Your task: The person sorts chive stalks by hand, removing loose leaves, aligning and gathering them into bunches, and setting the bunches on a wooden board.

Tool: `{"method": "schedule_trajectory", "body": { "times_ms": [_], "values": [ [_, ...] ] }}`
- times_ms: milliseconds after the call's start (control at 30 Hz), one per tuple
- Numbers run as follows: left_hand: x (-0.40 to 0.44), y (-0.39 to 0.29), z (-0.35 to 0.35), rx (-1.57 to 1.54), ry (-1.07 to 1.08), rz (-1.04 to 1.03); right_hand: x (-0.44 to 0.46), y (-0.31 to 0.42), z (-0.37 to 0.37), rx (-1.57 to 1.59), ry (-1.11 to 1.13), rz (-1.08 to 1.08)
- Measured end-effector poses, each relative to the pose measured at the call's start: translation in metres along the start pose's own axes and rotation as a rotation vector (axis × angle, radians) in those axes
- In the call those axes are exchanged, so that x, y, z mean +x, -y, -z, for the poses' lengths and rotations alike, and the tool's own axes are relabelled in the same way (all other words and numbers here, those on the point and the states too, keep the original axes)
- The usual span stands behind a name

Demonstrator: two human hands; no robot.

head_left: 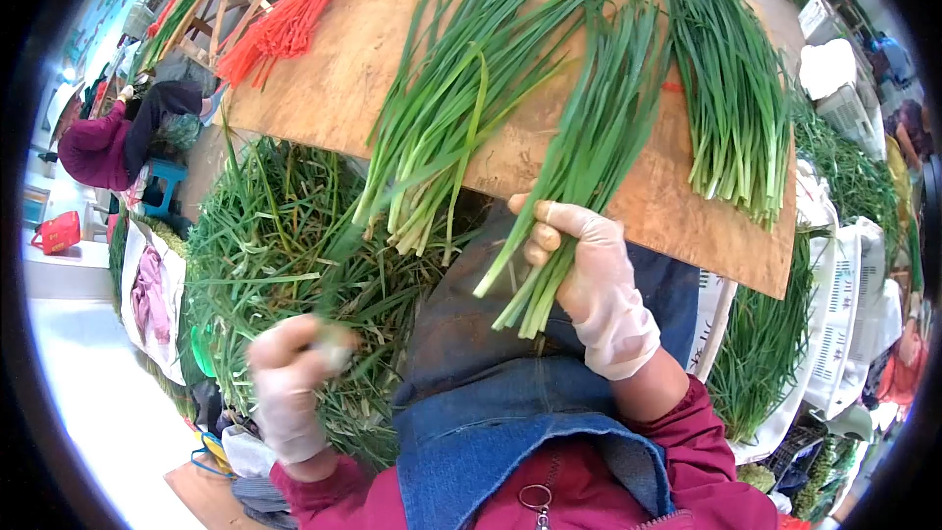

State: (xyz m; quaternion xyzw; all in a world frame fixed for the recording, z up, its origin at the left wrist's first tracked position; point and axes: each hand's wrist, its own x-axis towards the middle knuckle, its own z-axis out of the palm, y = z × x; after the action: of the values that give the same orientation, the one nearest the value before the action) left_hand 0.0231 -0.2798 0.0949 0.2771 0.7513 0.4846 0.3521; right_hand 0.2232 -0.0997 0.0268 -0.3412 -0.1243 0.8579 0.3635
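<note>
My right hand (597, 280), in a thin translucent glove, is closed around the lower stalks of a bunch of garlic chives (613, 128). The pale cut ends stick out below the fingers, and the leaves reach up over the wooden board (726, 226). My left hand (292, 383), gloved too and blurred by motion, is curled with the fingertips pinched, low over a heap of loose green leaves (265, 236). A smeared green streak rises near its fingertips; what it holds is unclear. More chives lie on the board as a left pile (471, 88) and a right pile (731, 88).
A bundle of red ties (294, 25) lies at the board's far left. White crates (839, 324) and more chives (760, 353) stand on the right. Another person (98, 145) bends over at the left, beside a blue stool (164, 185).
</note>
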Motion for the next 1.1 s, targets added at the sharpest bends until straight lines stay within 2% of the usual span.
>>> {"method": "schedule_trajectory", "body": {
  "times_ms": [33, 67, 100, 200, 267, 333, 400, 467, 500, 600, 633, 667, 733, 800, 833, 867, 933, 1000, 1100],
  "values": [
    [0.000, 0.015, 0.040, 0.029, -0.059, 0.074, 0.000, 0.001, 0.001, -0.003, 0.006, 0.064],
    [0.000, 0.018, 0.059, 0.210, -0.159, 0.093, -0.001, 0.002, 0.000, -0.009, 0.006, 0.049],
    [0.006, 0.036, 0.080, 0.657, -0.288, -0.059, -0.004, 0.004, -0.001, -0.018, 0.007, 0.034],
    [0.015, 0.038, 0.049, 1.240, -0.658, -0.538, -0.009, 0.001, -0.008, -0.065, -0.010, 0.014],
    [0.022, 0.022, 0.009, 0.819, -0.319, -0.659, -0.011, -0.003, -0.004, -0.067, 0.031, -0.025],
    [0.019, -0.006, -0.041, 0.402, 0.137, -0.333, -0.011, -0.004, -0.003, -0.028, 0.034, -0.060],
    [0.030, -0.010, -0.075, 0.186, 0.391, -0.243, -0.014, -0.004, -0.001, -0.028, 0.017, -0.066],
    [0.041, -0.019, -0.097, -0.038, 0.541, 0.075, -0.016, -0.003, -0.001, -0.056, 0.018, -0.042],
    [0.049, -0.012, -0.105, 0.035, 0.565, -0.058, -0.017, -0.003, -0.001, -0.085, 0.019, -0.033],
    [0.056, -0.014, -0.116, -0.060, 0.656, 0.072, -0.019, -0.002, 0.004, -0.097, 0.038, -0.041],
    [0.060, -0.001, -0.120, -0.123, 0.632, -0.043, -0.020, 0.000, 0.005, -0.092, 0.037, -0.048],
    [0.062, -0.002, -0.119, -0.048, 0.490, -0.199, -0.021, 0.001, 0.005, -0.088, 0.038, -0.057],
    [0.067, -0.008, -0.117, 0.105, 0.195, -0.502, -0.023, 0.002, 0.005, -0.099, 0.037, -0.066],
    [0.083, -0.008, -0.103, 0.160, -0.206, -0.701, -0.023, 0.001, 0.008, -0.088, 0.034, -0.070],
    [0.083, -0.010, -0.098, 0.230, -0.282, -0.673, -0.021, 0.000, 0.011, -0.070, 0.031, -0.068],
    [0.083, -0.007, -0.096, 0.286, -0.250, -0.697, -0.020, -0.001, 0.013, -0.052, 0.027, -0.066],
    [0.080, 0.003, -0.108, 0.644, -0.167, -0.931, -0.019, -0.001, 0.016, -0.041, 0.015, -0.082],
    [0.066, 0.008, -0.130, 1.022, -0.097, -0.640, -0.019, -0.002, 0.016, -0.060, 0.001, -0.072],
    [0.077, 0.022, -0.151, 1.239, -0.161, -0.588, -0.022, 0.000, 0.013, -0.091, -0.021, -0.029]
  ]
}}
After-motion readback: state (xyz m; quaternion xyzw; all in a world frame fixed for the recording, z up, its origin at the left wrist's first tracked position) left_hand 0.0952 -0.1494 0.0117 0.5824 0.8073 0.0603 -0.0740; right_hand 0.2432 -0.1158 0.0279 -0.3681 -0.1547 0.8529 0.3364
